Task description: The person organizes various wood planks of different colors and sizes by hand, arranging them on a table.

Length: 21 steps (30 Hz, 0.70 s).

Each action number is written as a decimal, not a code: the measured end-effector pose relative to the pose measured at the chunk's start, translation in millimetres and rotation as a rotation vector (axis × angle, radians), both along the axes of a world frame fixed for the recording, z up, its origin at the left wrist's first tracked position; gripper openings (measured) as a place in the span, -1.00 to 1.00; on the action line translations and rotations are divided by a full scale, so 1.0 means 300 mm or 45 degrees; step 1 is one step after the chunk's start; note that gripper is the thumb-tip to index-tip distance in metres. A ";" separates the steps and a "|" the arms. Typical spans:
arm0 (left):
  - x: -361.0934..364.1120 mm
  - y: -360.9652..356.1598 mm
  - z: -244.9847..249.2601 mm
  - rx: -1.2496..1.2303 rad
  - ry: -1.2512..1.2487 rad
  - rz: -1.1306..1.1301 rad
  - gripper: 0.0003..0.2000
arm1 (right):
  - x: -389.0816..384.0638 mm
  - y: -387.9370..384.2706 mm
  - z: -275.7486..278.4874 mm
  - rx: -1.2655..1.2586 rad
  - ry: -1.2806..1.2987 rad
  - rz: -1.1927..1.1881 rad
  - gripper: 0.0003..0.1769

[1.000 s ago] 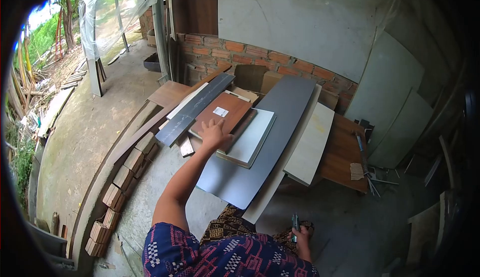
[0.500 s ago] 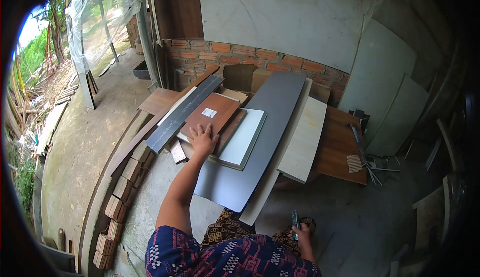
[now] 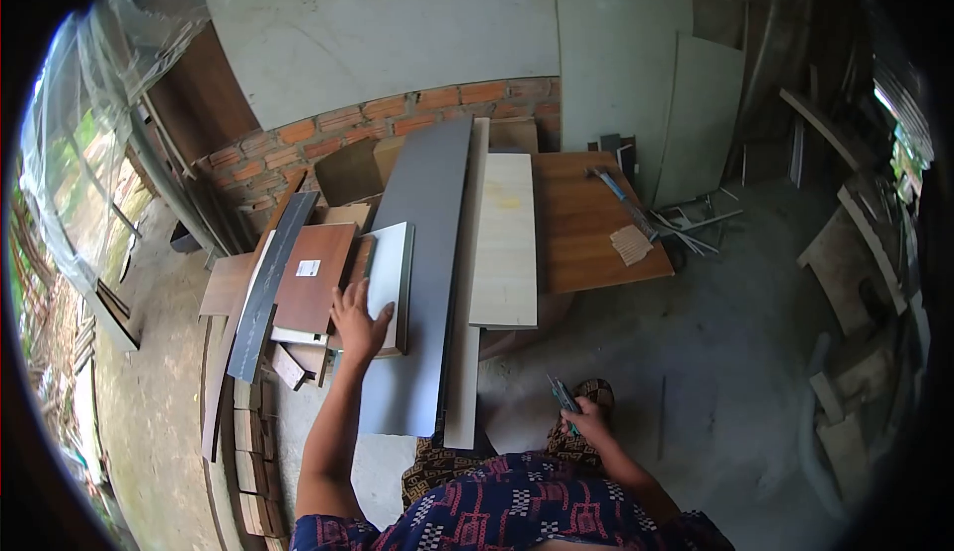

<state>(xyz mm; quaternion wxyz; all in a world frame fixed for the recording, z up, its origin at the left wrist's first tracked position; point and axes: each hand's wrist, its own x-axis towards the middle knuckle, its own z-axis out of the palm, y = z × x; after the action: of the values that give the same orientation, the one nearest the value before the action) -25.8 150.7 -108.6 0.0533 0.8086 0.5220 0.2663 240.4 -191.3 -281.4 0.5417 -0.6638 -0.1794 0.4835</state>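
Observation:
My left hand has its fingers apart over the edges of a brown board with a white label and a pale board. Whether it touches them is hard to tell. My right hand, low near my knee, is closed around a green-and-metal hand tool. A long grey board lies between the hands on the pile, beside a cream board. Left of the brown board is a dark narrow board.
A hammer and a ribbed tan piece lie on a wide brown board. Metal strips stick out past its right edge. Bricks line the wall behind. Wood blocks are stacked at the lower left.
The view has turned to the right. My left hand has shifted right from the brown board toward the pale board. My right hand still holds the tool, now more tilted.

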 end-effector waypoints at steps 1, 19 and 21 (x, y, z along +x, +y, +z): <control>0.048 -0.035 0.016 -0.065 -0.195 -0.192 -0.33 | 0.003 0.002 -0.012 -0.002 -0.024 0.001 -0.80; 0.710 -0.297 0.037 -0.492 0.381 -0.154 0.07 | 0.027 -0.031 -0.046 0.322 0.023 -0.005 -0.84; 0.751 -0.299 0.051 -0.567 0.408 -0.049 0.07 | 0.030 -0.035 -0.052 0.344 0.059 -0.029 -0.84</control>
<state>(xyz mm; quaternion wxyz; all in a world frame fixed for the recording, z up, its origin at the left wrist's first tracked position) 199.4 61.0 -93.3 0.1514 0.8185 0.5540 0.0126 249.3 -201.8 -296.9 0.6355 -0.5756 -0.2229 0.4639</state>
